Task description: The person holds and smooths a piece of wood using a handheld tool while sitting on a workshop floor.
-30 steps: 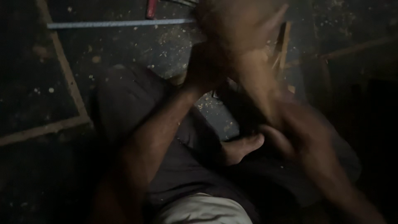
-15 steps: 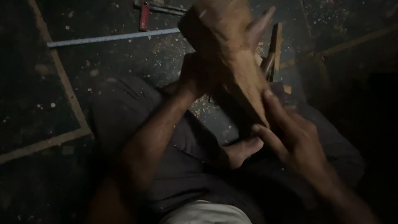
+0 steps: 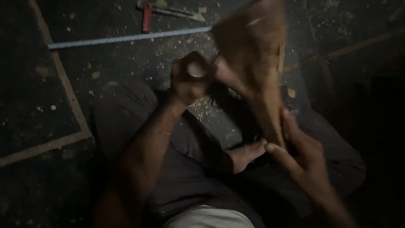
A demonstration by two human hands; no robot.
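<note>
Raised wood block (image 3: 253, 55) (both hands (image 3: 190, 80) clasping).

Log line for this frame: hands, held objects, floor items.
left hand: fist on round handle | right hand: steadying wooden piece | floor: long ruler, red tool

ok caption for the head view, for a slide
Seated person's left hand and right hand grip a wooden piece above a sawdust-strewn floor.

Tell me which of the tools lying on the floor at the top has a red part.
It is the small tool with the red handle, left of the grey metal tool. The long ruler-like strip below them is pale blue-grey, with no red.
</note>
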